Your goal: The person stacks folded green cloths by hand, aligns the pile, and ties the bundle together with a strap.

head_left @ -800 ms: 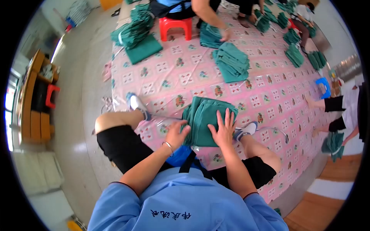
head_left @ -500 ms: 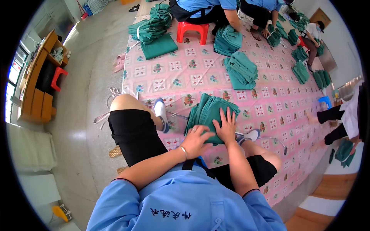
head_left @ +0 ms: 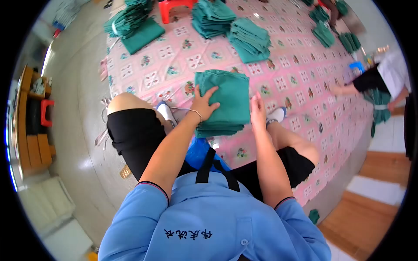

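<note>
A squared stack of folded green cloths point(head_left: 228, 100) lies on the patterned sheet between my legs. My left hand point(head_left: 203, 105) rests on the stack's left side with its fingers spread over the top cloth. Along the right edge stands my right hand point(head_left: 257, 111), turned on its side with fingers stretched out and the palm towards the cloth. Neither hand is closed round anything. A pale tie strip point(head_left: 180, 108) runs out from under the stack on the left.
Other green stacks point(head_left: 249, 41) lie ahead on the pink sheet point(head_left: 278, 80). A tied bundle point(head_left: 124, 24) sits far left near a red stool point(head_left: 174, 8). At right, a person's hand holds a tied green bundle point(head_left: 380, 106). A wooden desk point(head_left: 32, 148) stands left.
The view has shifted. The stack now lies squarer and flatter. My left hand has moved onto its left side, and my right hand has gone from its top to the right edge.
</note>
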A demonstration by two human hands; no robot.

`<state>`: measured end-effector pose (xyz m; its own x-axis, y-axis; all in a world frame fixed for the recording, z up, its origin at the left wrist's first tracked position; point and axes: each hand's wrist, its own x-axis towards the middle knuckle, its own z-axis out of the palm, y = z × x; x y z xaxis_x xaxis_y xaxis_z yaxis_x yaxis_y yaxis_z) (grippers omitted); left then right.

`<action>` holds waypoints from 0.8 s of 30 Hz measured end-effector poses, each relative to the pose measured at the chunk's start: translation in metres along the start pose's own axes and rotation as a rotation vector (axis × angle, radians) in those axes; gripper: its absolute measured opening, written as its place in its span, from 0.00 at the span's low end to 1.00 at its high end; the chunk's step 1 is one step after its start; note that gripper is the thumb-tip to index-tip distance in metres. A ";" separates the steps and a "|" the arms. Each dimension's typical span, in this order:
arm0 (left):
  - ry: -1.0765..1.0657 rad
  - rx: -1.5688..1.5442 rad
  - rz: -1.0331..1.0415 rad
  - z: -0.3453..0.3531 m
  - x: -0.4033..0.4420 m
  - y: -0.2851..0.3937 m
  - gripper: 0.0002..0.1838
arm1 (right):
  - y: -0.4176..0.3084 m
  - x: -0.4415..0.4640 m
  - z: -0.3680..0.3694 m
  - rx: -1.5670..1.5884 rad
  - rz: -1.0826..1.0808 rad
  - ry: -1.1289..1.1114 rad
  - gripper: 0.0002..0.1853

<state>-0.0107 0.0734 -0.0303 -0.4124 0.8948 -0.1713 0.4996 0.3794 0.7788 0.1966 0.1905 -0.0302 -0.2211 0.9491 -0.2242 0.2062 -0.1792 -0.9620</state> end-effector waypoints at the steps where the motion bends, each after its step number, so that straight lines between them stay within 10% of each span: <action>1: 0.013 0.015 0.019 0.002 0.004 -0.002 0.38 | 0.000 -0.009 -0.004 0.182 0.224 0.118 0.33; 4: 0.007 0.091 0.035 -0.001 0.015 -0.010 0.38 | 0.011 -0.042 0.000 0.707 0.815 0.380 0.42; 10: -0.036 0.003 0.104 -0.002 0.008 -0.008 0.39 | 0.064 -0.056 0.045 1.075 1.088 0.333 0.49; 20: -0.052 0.193 0.007 -0.007 -0.023 0.030 0.36 | 0.124 -0.016 0.028 1.085 0.810 0.445 0.48; 24: 0.153 0.177 0.175 -0.036 -0.003 0.024 0.18 | 0.013 0.004 -0.002 0.319 0.308 0.542 0.39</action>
<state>-0.0251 0.0710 0.0111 -0.4121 0.9092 0.0599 0.6927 0.2700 0.6688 0.1999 0.1927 -0.0429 0.3266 0.8234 -0.4641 -0.1247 -0.4492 -0.8847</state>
